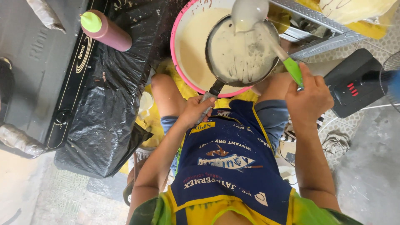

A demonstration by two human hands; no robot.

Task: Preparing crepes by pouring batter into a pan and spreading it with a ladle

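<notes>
Ladling batter, we are gripping the pan (241, 52) left-handed (199, 109), the ladle (266, 33) right-handed (310, 98). Next we are likely needing a steady swirl over the basin (183, 46).

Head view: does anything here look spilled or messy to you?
Yes. The black plastic sheet beside the pink basin is flecked with pale splashes, and the apron has a few pale smears too. The left hand holds a pan streaked with batter over the basin; the right hand holds a ladle above it.
</notes>
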